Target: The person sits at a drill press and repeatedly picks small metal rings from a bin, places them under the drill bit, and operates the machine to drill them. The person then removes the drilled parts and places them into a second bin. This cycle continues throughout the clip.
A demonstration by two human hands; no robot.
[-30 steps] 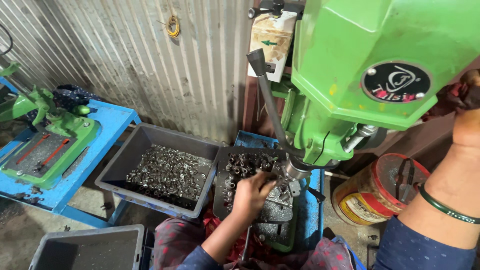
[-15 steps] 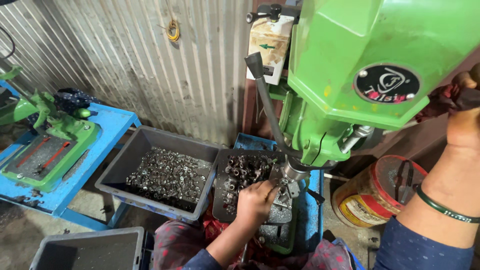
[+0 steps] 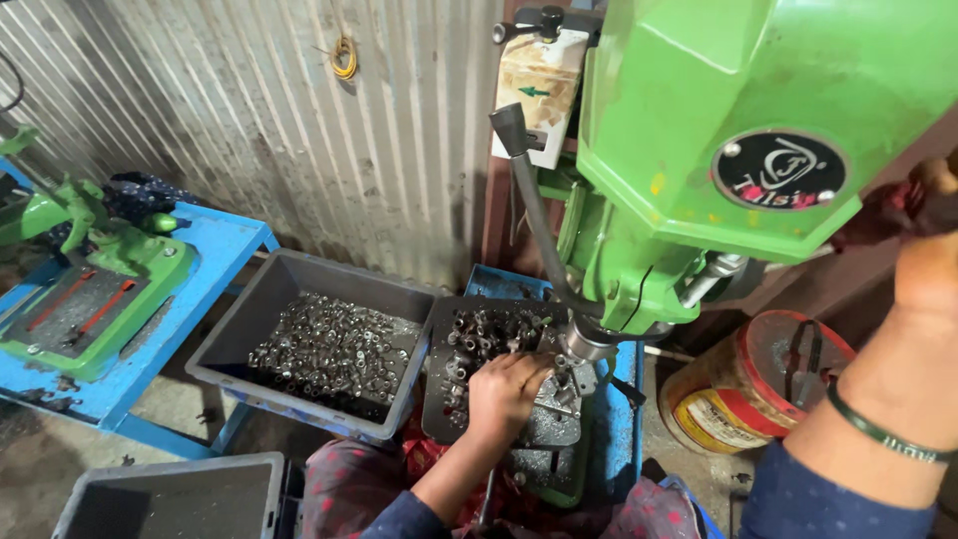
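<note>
A big green drill press [image 3: 738, 150] fills the upper right. My left hand [image 3: 504, 391] rests on its work table below the spindle [image 3: 584, 344], fingers closed around a small metal part at the fixture [image 3: 559, 394]. Just left of that hand a dark tray [image 3: 479, 344] holds several small metal parts. My right hand [image 3: 928, 269] is raised at the right edge behind the machine head, on a dark red feed handle [image 3: 888, 215]; its fingers are mostly hidden. A green bangle [image 3: 883, 431] circles that wrist.
A grey crate [image 3: 249, 314] of several shiny metal pieces stands left of the tray. Another grey bin [image 3: 170, 499] sits at bottom left. A second green machine [image 3: 90, 260] stands on a blue bench [image 3: 215, 250]. A red-lidded tin [image 3: 758, 394] sits at right. Corrugated metal wall behind.
My left hand has shifted slightly toward the fixture under the spindle. My right arm stays raised at the right edge.
</note>
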